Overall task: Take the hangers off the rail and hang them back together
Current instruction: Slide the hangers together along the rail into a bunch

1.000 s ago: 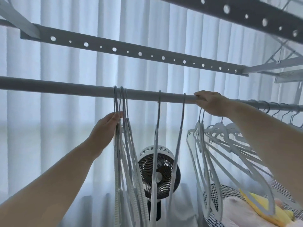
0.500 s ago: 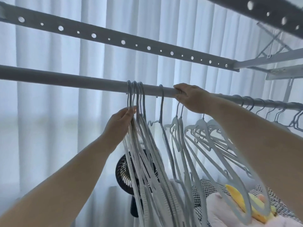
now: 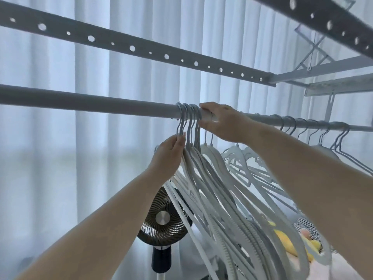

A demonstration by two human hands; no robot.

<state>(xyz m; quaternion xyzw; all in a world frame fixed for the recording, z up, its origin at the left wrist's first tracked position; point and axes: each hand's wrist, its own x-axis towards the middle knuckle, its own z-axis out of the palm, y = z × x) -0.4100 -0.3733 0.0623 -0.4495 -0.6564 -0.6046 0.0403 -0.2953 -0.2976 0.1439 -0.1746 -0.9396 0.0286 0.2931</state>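
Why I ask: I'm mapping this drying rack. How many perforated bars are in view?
2. One perforated bar runs across above the round rail; the second perforated bar crosses the top right corner. More may lie outside the view.

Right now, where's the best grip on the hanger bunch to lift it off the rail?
The necks just under the hooks of the hanger bunch, from the left, below the rail: there they sit packed together, while the bodies splay rightward, and the right hand blocks the right.
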